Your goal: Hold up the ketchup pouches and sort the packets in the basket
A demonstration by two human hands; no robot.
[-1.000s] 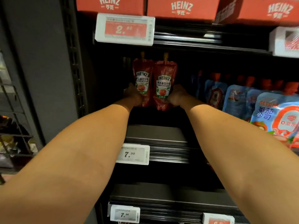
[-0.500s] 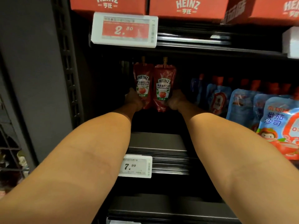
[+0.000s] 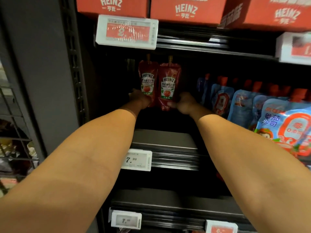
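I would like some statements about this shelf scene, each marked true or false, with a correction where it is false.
1. The left hand grips the bottom of the left ketchup pouch. True.
2. The right hand holds a blue pouch. False: it grips the right ketchup pouch; the blue pouches lie further right, untouched.
3. The two red pouches stand upright, side by side. True.
4. The price tag below the arms reads 2.80. False: it reads 7.99.
5. Red Heinz boxes sit on the shelf above. True.
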